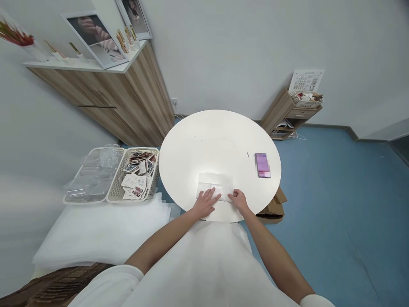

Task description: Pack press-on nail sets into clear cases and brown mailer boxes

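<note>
A thin white sheet [220, 179], which looks folded, lies near the front edge of the round white table [207, 140]. My left hand [204, 205] rests flat on its lower left part with the fingers spread. At the sheet's lower right corner, my right hand [239, 199] has thumb and fingers pinched together on the edge. Whether the sheet is paper or soft foam, I cannot tell. To the right on the tabletop is a blurred purple item [262, 164], with a small dark object [248, 155] beside it.
Left of the table stand a basket of printed cards [110, 194] and a basket of clear plastic [67, 200], near stacked white sheets [105, 234]. A wooden cabinet [128, 102] is behind. Cardboard [273, 209] shows below the table's right side; a small shelf [277, 108] stands behind.
</note>
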Tool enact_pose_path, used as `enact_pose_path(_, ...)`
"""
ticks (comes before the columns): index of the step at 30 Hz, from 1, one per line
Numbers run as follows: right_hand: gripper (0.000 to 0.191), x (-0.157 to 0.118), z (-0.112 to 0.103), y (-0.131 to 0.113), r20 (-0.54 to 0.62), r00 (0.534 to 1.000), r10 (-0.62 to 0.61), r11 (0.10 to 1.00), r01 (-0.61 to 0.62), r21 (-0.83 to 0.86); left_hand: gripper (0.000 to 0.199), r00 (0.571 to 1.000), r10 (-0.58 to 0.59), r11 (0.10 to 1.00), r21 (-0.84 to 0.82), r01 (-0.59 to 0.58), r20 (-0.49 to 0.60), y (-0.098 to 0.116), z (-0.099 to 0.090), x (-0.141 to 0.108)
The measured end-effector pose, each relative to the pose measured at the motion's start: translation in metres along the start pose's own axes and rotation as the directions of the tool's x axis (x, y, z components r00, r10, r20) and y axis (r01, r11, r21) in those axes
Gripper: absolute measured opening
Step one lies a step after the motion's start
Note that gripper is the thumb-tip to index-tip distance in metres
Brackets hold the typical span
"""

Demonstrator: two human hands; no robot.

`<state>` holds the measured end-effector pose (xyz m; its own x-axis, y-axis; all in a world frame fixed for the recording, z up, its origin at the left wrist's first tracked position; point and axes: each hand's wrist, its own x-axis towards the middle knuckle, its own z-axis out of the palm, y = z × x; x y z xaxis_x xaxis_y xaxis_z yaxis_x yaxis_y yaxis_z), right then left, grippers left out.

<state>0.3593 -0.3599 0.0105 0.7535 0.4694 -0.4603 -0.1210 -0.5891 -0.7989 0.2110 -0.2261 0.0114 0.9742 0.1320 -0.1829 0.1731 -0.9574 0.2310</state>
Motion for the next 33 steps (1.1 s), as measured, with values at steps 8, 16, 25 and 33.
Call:
enact_pose_path(8,0.022,-0.001,0.019,-0.020,0.099,0.994,-0.045,0.997,0.038,0.074,0.068,1.000,-0.010,0.998,-0.056,0.009,-0.027,0.001,0.000,0.006)
enact_pose_path(16,0.034,0.001,0.025,-0.019,0.298,0.938,-0.177,0.951,0.241,-0.192,0.072,0.998,0.021,0.997,-0.071,-0.025,-0.055,0.002,0.003,-0.009)
enact_pose_path(25,0.040,-0.002,0.031,-0.012,0.274,0.900,-0.340,0.732,0.436,-0.523,0.072,0.924,-0.382,0.855,-0.372,0.361,0.016,-0.002,0.009,-0.019)
enact_pose_path(33,0.038,-0.010,0.066,-0.012,0.207,0.907,-0.366,0.770,0.420,-0.479,0.086,0.531,-0.790,0.007,-0.863,0.506,0.305,-0.032,0.012,-0.022)
